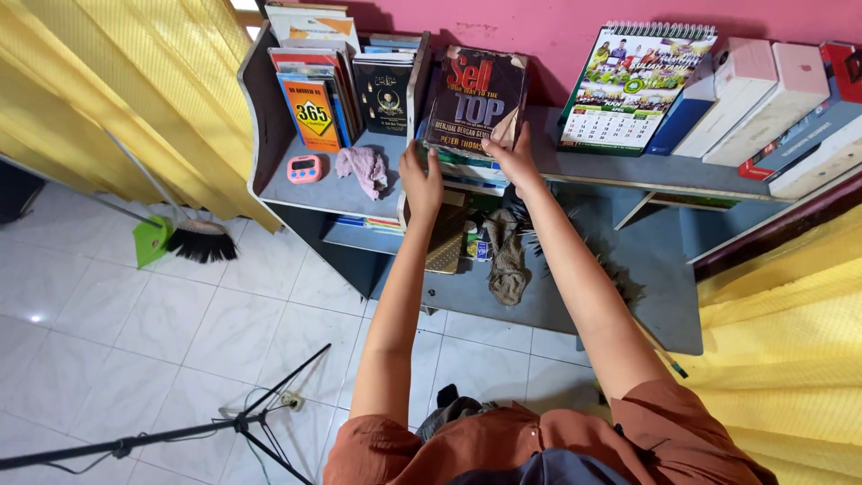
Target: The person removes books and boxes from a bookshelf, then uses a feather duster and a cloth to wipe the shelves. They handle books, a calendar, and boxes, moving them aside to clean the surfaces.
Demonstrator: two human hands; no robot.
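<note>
Nearest lies a black tripod stand [162,436] on the white tiled floor [108,332]. Beyond it, below the grey shelf [341,190], one grey rag [507,256] lies on the tabletop [628,269]. On the shelf edge the left hand [421,180] rests with fingers together against a stack of books [467,162]. Just right of it, the right hand [516,153] pinches the lower corner of one dark worn book [476,99], held tilted above that stack. Left on the shelf sit one pink timer [304,168] and one pink cloth [364,169]. Farther right stands one spiral calendar [633,85].
</note>
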